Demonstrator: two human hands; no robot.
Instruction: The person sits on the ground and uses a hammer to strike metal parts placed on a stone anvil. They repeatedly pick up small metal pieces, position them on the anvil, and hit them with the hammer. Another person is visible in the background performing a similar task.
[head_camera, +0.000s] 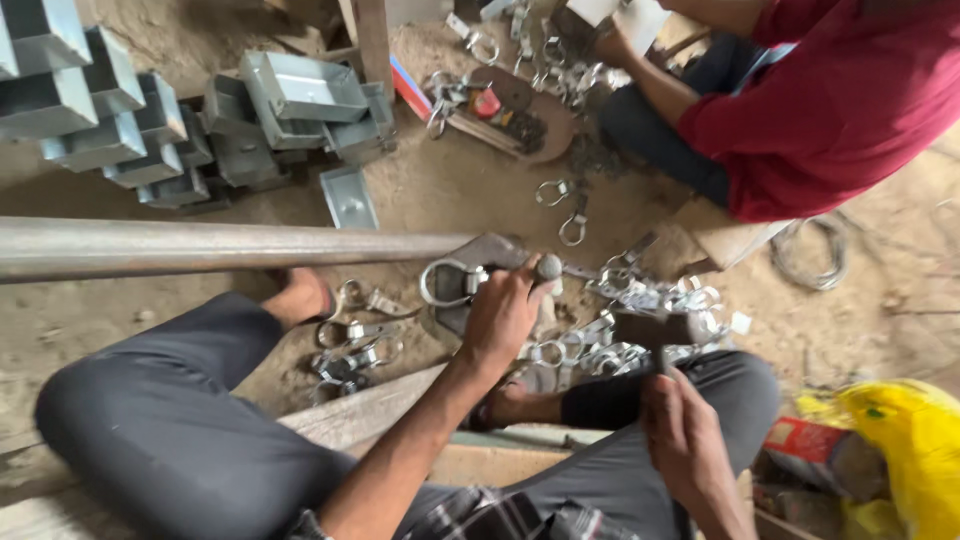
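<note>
A round metal clamp ring (447, 281) sits at the end of a long steel pipe (200, 247), on a dark block at the middle of the dirt floor (450, 190). The left hand (503, 312) is closed around the clamp's bolt end, fingers curled tight, holding it there. The right hand (685, 425) is lower and to the right, fingers wrapped around the handle of a hammer (652, 330), whose dark head hovers just above a heap of finished clamps (640, 300). More clamps (350, 345) lie by the bare foot on the left. The pipe runs out to the left edge, bounding the work spot above. Stacked grey metal boxes (150, 110) crowd the upper left. Another person in a red shirt (830, 110) sits at upper right, well apart. Open dirt lies between the pipe and the boxes.
</note>
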